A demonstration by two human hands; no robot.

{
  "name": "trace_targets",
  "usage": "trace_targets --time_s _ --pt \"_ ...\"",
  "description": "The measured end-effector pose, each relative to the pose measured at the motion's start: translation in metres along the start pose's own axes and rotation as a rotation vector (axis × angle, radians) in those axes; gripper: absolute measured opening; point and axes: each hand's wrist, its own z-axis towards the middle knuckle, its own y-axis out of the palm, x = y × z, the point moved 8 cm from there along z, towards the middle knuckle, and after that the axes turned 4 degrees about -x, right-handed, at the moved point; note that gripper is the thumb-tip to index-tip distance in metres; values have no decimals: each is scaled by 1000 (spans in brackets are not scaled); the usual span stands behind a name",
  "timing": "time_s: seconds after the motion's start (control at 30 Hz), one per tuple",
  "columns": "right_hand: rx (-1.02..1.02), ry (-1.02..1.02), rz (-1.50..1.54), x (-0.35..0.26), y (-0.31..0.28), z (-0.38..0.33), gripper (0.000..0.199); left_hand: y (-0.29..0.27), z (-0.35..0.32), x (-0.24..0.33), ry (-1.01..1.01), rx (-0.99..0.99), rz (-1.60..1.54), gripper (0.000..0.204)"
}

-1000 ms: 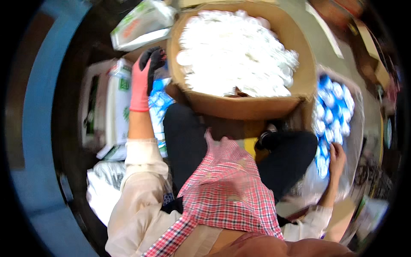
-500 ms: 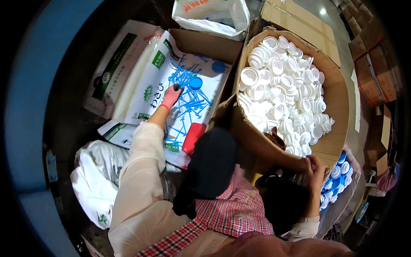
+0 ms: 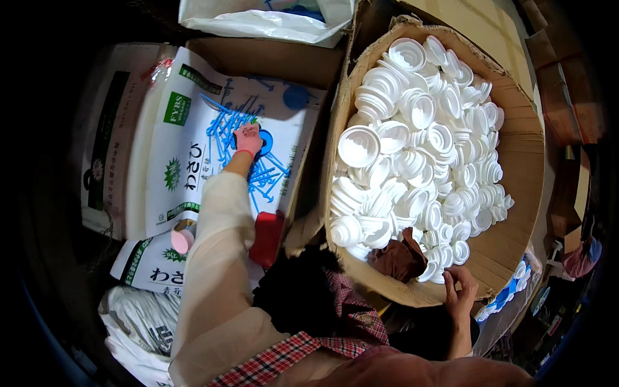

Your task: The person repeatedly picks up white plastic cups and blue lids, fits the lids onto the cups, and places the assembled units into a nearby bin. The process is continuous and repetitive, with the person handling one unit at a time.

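Head view: I can't tell whether the left hand (image 3: 247,137), among blue sticks (image 3: 225,131), or the curled right hand (image 3: 460,291) grips anything; tangled sticks could scatter if tugged.

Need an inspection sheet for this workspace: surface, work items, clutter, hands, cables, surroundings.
Surface: white printed sheet lining an open carton.
Work items: blue plastic pieces heaped loosely on the sheet; white cap-like pieces piled in a cardboard box.
Clutter: red object near the blue heap; brown cloth-like item among the white pieces.
Hands: gloved left hand at the blue pieces, fingers mostly hidden; bare right hand by the box's near rim, fingers curled.
Cables: nothing seen.
Surroundings: white bag beyond the carton; stacked boxes at right.
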Motion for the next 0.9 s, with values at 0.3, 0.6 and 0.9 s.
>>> trace_targets --time_s 0.3,0.6,0.9 --pt "-68 139 91 16 7 19 6 -43 127 91 331 273 -402 45" --pt "-277 123 79 15 10 21 13 -19 76 27 52 232 -996 46" --pt "-691 -179 -189 36 96 32 66 -307 -264 123 634 356 -1247 36"
